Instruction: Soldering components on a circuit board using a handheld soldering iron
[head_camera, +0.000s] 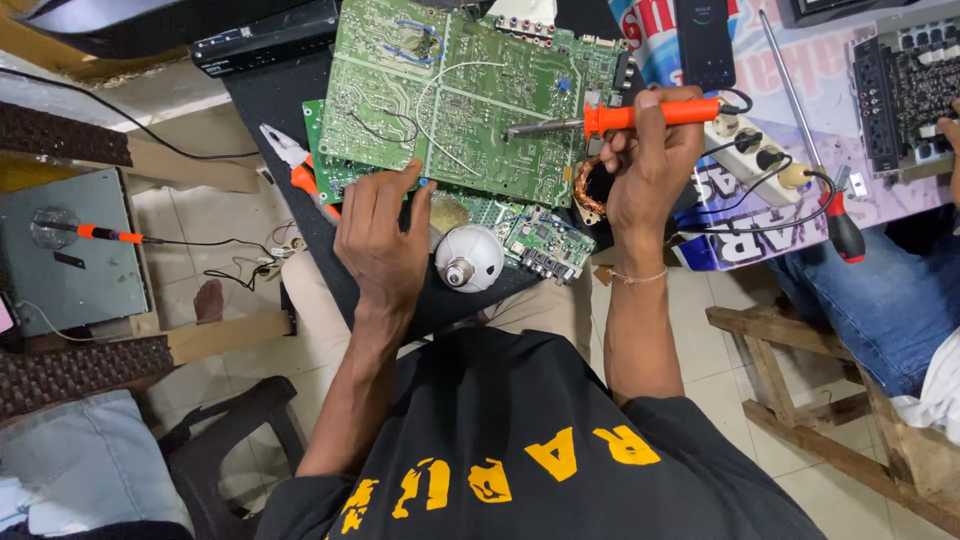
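Soldering iron (620, 117) gripped in right hand (645, 160), tip down on large green circuit board (450, 90) at upper centre of frame.

Left hand (382, 235) pressed on board's lower edge, fingers curled over it, holding it steady. Smaller green board (520, 235) tucked beneath, white bulb (470, 258) just beside left hand at centre. Orange-handled pliers (300, 170) left of board. Second soldering iron (100, 234) on grey box (70, 270) at far left. Red-handled screwdriver (820, 160) and white power strip (760, 150) at upper right.
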